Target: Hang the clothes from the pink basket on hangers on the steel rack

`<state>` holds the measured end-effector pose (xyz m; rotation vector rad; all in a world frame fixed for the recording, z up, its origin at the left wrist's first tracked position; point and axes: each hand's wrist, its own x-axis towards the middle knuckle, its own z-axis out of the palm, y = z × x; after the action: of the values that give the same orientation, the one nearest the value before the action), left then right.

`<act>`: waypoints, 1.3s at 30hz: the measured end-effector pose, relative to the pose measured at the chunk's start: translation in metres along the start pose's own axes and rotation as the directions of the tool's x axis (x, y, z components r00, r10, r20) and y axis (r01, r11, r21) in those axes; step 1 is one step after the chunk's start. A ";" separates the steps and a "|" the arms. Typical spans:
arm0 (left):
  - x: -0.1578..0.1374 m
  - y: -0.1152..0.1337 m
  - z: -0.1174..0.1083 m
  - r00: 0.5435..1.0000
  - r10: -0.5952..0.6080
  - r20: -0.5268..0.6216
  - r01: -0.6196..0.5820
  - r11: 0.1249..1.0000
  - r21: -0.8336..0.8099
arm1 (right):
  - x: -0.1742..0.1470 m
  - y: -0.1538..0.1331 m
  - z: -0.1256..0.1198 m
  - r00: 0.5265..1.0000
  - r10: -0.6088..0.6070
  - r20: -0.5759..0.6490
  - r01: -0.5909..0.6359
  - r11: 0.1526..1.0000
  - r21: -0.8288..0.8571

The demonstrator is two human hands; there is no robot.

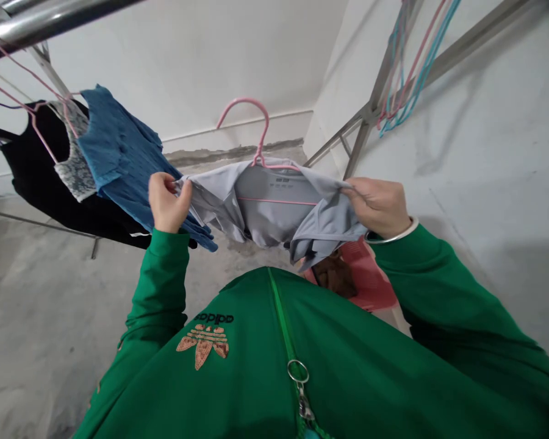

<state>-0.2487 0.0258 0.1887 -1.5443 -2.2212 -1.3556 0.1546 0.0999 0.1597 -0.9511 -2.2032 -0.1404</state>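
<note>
A light grey garment (274, 225) hangs spread in front of me on a pink hanger (264, 131). The hanger's hook sticks up above the neckline, and its thin lower bar crosses the neck opening. My left hand (168, 204) is closed on one shoulder of the garment, thumb and fingers pinching the cloth. At the opposite shoulder my right hand (379, 204) is closed in a similar pinch. The hanger's ends are hidden inside the fabric. Close behind my left hand hangs a blue denim-like garment (123, 158).
On the left, a black garment (41, 158) and a patterned grey one (75, 164) hang from a metal rail (59, 24). Blue and pink hangers (407, 79) dangle from the rack frame (370, 110) at right. Below stands a red basket (373, 280) with brown cloth (333, 274) inside.
</note>
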 end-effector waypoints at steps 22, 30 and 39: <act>0.016 -0.014 -0.031 0.985 -0.026 0.172 0.011 0.996 0.089 | -0.012 0.005 -0.010 0.995 0.103 0.007 -0.104 0.994 0.041; 0.015 0.019 -0.021 0.869 0.339 0.359 -0.379 0.924 0.045 | 0.011 -0.005 -0.023 0.993 0.115 0.007 -0.114 0.979 0.168; 0.004 0.017 -0.036 0.950 0.244 -0.195 -0.213 0.963 0.168 | 0.022 0.001 -0.041 0.982 0.171 -0.083 -0.147 0.961 0.235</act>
<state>-0.2507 0.0046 0.2222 -1.4740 -1.9002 -1.2016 0.1685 0.0992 0.2040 -0.9647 -1.9892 0.1341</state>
